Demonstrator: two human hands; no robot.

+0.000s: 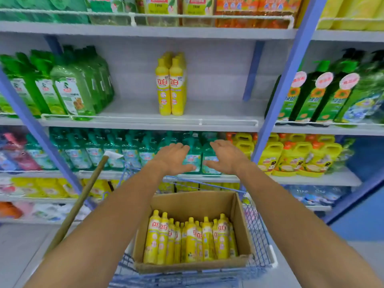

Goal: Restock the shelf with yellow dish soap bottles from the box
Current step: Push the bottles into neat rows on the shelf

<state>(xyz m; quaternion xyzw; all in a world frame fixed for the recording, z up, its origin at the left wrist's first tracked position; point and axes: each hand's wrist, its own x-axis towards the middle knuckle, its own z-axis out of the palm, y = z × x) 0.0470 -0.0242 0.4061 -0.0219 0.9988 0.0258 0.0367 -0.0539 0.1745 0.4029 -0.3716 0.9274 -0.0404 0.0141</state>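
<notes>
Setting: shop aisle, grey shelving on blue uprights, stocked with bottled cleaning products
Shelf (216, 118): middle level, white wire rail along its front edge; most of its surface is bare
Yellow dish soap bottles on shelf (170, 86): small upright group near the centre of the shelf, two at the front and more behind, labels facing out
Green bottles (72, 90): packed at the left end of the same shelf, well apart from the yellow group
Teal bottles (116, 154): fill the level below, directly behind both hands
Yellow jugs (295, 156): next bay to the right, same lower level
Box (243, 225): open brown cardboard, set inside a blue wire cart (260, 235) below the shelf
Yellow dish soap bottles in box (191, 240): upright, crowded against the near wall; the far part of the box floor is bare
Left hand (173, 156): raised above the box, palm down, fingers spread apart, holding nothing
Right hand (225, 156): just beside the left, palm down, fingers spread apart, holding nothing
Wooden pole (79, 204): slants up at the left of the cart
</notes>
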